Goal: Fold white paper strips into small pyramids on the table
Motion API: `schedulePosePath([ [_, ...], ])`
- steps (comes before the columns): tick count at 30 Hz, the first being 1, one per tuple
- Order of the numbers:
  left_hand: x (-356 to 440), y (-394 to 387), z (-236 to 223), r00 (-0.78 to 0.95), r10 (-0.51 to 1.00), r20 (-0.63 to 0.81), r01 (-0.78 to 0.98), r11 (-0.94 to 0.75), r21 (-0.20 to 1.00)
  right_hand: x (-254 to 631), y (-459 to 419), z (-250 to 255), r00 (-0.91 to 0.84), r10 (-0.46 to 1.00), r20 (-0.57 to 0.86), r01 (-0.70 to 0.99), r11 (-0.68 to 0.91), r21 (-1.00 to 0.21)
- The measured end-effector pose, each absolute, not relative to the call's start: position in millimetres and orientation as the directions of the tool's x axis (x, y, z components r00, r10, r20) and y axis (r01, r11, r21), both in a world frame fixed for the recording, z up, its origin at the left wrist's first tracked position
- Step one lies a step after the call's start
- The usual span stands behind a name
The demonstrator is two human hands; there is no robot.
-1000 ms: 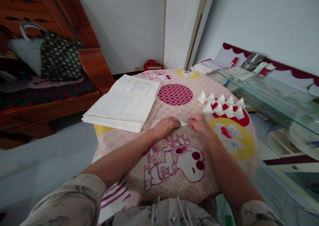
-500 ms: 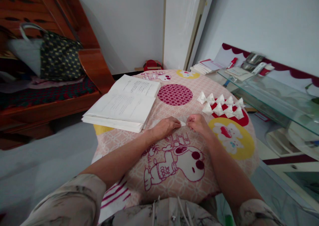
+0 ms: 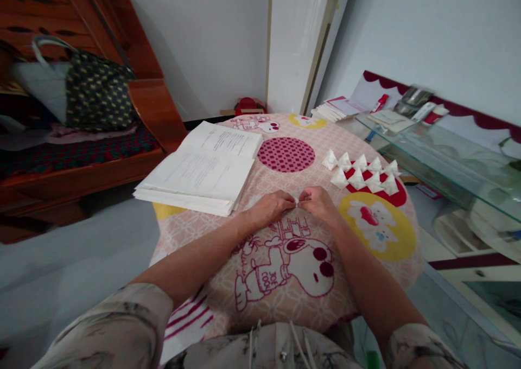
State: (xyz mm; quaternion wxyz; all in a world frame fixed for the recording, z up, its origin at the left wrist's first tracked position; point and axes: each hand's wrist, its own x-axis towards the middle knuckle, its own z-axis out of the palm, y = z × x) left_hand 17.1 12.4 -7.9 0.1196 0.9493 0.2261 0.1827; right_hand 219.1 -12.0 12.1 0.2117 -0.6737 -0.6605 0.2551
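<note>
My left hand (image 3: 273,206) and my right hand (image 3: 318,202) meet low over the patterned tablecloth (image 3: 280,187), fingertips almost touching. Both are closed in a pinch on a small white piece of paper (image 3: 297,201), most of it hidden behind the fingers. To the right of my hands, several folded white paper pieces (image 3: 357,179) with pointed tips stand in two rows. An open stack of printed sheets (image 3: 203,165), like a thick book, lies left of my hands.
A glass shelf (image 3: 439,152) with metal bowls (image 3: 415,95) and a red marker (image 3: 380,103) borders the table on the right. More papers (image 3: 336,108) sit at the back right. A wooden bench (image 3: 150,108) with a patterned bag (image 3: 100,92) stands at the left.
My right hand has moved slightly left, closing the gap to my left hand. Less of the white paper shows between the fingers. My left hand stays about where it was.
</note>
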Motion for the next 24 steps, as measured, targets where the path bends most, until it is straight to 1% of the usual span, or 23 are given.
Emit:
schedulePosePath([
  [4, 17, 13, -9, 0.836, 0.458, 0.303, 0.371, -0.878, 0.304, 220, -11, 13, 0.015, 0.998, -0.066, 0.801, -0.052, -0.596],
  [8, 16, 13, -9, 0.832, 0.454, 0.318, 0.361, -0.879, 0.311, 229, -13, 14, 0.035, 0.998, -0.059, 0.792, -0.064, -0.607],
  [10, 16, 13, -9, 0.832, 0.455, 0.318, 0.365, -0.88, 0.305, 234, -13, 15, 0.047, 0.997, -0.064, 0.769, -0.077, -0.635],
  [12, 16, 13, -8, 0.832, 0.455, 0.316, 0.368, -0.881, 0.299, 237, -13, 15, 0.079, 0.992, -0.102, 0.722, -0.127, -0.68],
  [15, 16, 13, -7, 0.832, 0.46, 0.31, 0.375, -0.878, 0.297, 235, -13, 13, 0.126, 0.98, -0.154, 0.593, -0.199, -0.78],
  [17, 17, 12, -7, 0.83, 0.465, 0.308, 0.378, -0.875, 0.304, 230, -12, 11, 0.1, 0.987, -0.129, 0.518, -0.163, -0.84],
  [19, 16, 13, -7, 0.827, 0.47, 0.308, 0.376, -0.87, 0.318, 224, -12, 9, 0.029, 0.996, -0.088, 0.493, -0.091, -0.865],
  [22, 14, 17, -9, 0.813, 0.479, 0.331, 0.354, -0.858, 0.372, 215, -12, 9, -0.058, 0.995, -0.076, 0.55, -0.032, -0.834],
  [24, 12, 23, -12, 0.799, 0.483, 0.358, 0.317, -0.845, 0.432, 212, -12, 10, -0.073, 0.995, -0.072, 0.612, -0.012, -0.791],
])
